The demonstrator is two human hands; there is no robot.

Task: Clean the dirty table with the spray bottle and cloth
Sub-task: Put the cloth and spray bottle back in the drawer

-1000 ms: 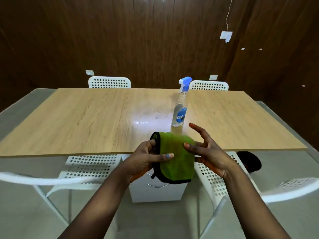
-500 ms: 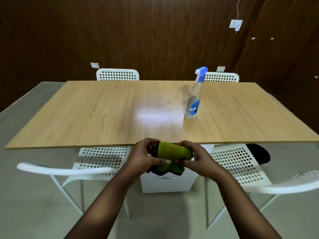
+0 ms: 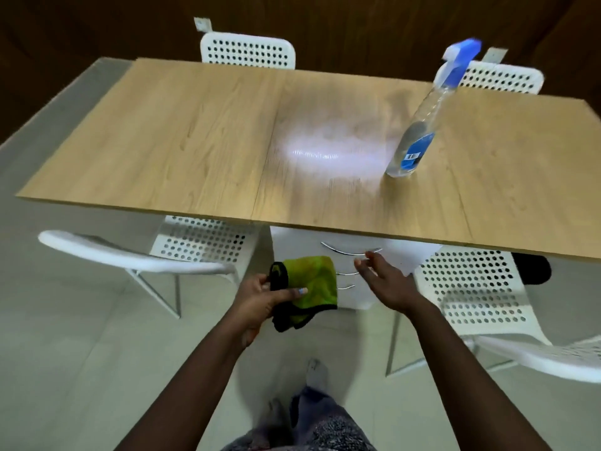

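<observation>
A folded green cloth (image 3: 313, 284) with a black border hangs in front of the table's near edge, gripped by my left hand (image 3: 260, 296) with the thumb across it. My right hand (image 3: 385, 283) floats just right of the cloth with its fingers spread and holds nothing. A clear spray bottle (image 3: 419, 131) with a blue and white trigger head and a blue label stands upright on the right part of the light wooden table (image 3: 195, 141). A pale shiny patch (image 3: 328, 151) lies on the tabletop left of the bottle.
White perforated chairs stand at the near left (image 3: 182, 252), the near right (image 3: 471, 297) and behind the far edge (image 3: 247, 53). A white drawer unit (image 3: 357, 275) with metal handles sits under the table. A dark object (image 3: 533, 271) lies beneath the right side.
My right hand has let go of the cloth and moved off to the right, opening. The cloth stays in my left hand. The view has tilted downward and come closer to the table.
</observation>
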